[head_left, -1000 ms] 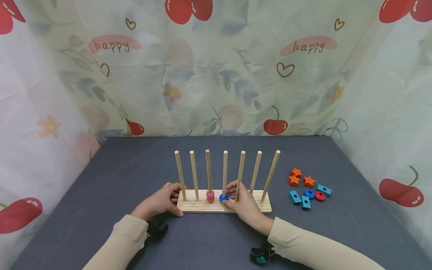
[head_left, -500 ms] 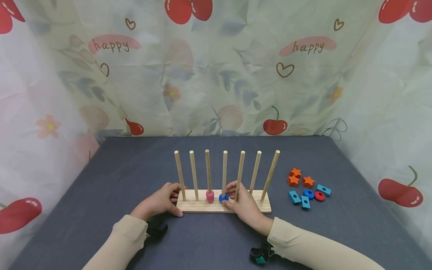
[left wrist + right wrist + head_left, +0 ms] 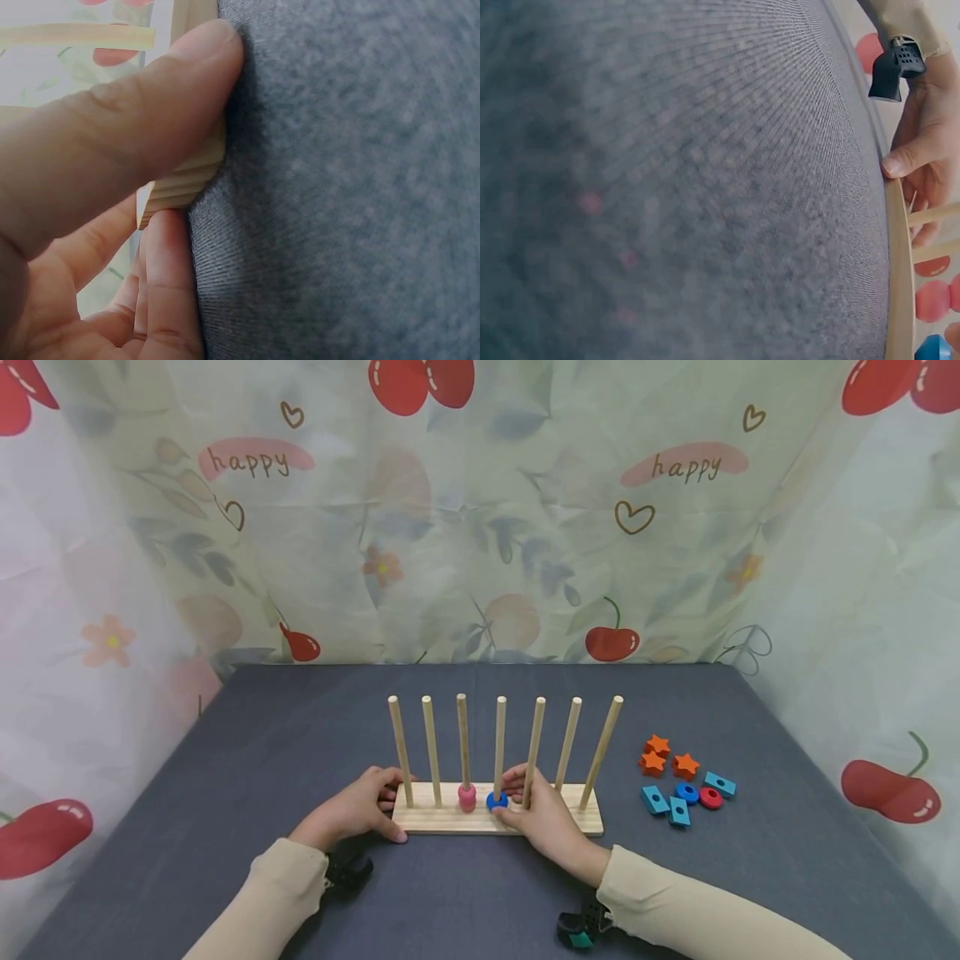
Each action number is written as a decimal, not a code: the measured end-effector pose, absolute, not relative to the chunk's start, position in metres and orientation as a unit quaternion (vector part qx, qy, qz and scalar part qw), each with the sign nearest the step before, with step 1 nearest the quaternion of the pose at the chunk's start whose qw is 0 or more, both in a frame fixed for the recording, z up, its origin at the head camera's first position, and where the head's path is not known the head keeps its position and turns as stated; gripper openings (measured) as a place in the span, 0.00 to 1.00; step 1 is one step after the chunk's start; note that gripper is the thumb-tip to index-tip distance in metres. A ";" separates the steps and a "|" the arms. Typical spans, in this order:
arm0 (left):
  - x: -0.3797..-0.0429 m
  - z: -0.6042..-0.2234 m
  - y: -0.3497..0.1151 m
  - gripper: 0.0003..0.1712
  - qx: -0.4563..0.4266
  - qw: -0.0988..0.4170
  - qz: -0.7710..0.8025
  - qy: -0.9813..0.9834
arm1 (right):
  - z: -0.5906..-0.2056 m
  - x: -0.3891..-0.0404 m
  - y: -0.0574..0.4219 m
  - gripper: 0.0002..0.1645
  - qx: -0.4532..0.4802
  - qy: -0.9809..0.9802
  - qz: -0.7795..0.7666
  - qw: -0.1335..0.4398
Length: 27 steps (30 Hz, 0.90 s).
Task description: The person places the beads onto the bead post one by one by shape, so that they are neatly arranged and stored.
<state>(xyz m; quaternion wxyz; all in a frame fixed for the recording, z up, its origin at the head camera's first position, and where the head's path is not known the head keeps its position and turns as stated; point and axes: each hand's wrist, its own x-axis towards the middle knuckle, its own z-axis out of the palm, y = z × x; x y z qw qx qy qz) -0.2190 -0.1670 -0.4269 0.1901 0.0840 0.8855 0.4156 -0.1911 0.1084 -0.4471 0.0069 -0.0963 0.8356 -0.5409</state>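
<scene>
A wooden base (image 3: 450,822) with several upright pegs stands on the dark cloth. My left hand (image 3: 354,807) grips its left end; in the left wrist view the thumb lies along the near edge and the fingertips meet the end of the board (image 3: 184,184). On the middle peg, down at the base, sits a blue ring (image 3: 495,801), which my right hand (image 3: 553,825) pinches between thumb and fingers. Pink beads (image 3: 467,798) are on the peg left of it. In the right wrist view the blue ring (image 3: 934,349) shows only at the lower corner.
Right of the base lie several orange stars (image 3: 652,764), several light-blue rectangular blocks (image 3: 678,811), another blue ring (image 3: 686,792) and a red ring (image 3: 711,797). A patterned curtain (image 3: 465,527) hangs behind the table and along both sides.
</scene>
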 end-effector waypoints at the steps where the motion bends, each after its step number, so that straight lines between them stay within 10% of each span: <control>1: -0.219 -0.427 -0.167 0.45 0.087 0.191 0.416 0.885 | -0.447 -0.190 0.109 0.23 -0.095 0.834 -0.543 0.009; 12: -0.220 -0.428 -0.169 0.44 0.091 0.187 0.426 0.881 | -0.434 -0.175 0.124 0.43 -0.123 0.852 -0.507 0.054; 27: -0.219 -0.429 -0.169 0.45 0.094 0.189 0.419 0.883 | -0.393 -0.150 0.168 0.47 -0.137 0.822 -0.521 0.184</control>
